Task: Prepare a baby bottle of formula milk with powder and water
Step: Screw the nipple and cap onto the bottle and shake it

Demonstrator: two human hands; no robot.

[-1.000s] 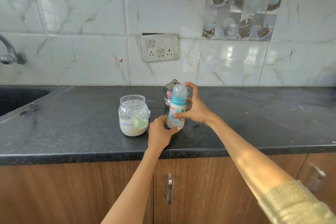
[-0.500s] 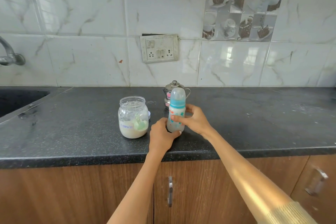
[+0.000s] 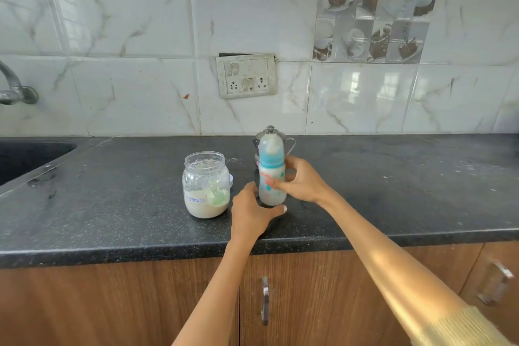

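Observation:
A baby bottle [image 3: 271, 177] with a blue collar, clear cap and milky contents stands upright near the counter's front, blurred by motion. My right hand [image 3: 302, 181] grips its body from the right side. My left hand [image 3: 250, 212] rests on the counter at the bottle's base, with its thumb stretched out below the bottle and its fingers loosely cupped beside it. To the left sits an open glass jar [image 3: 206, 185] labelled "Formula", holding white powder and a green scoop [image 3: 217, 194].
A small steel pot [image 3: 269, 132] with a lid stands right behind the bottle. A white lid [image 3: 231, 180] peeks out behind the jar. The sink [image 3: 25, 157] and tap [image 3: 14, 87] are at far left. The black counter [image 3: 393, 182] ends at wooden cabinet doors below.
The right hand has lowered the bottle from its raised position toward the counter and still moves it. My left hand has stayed by the base.

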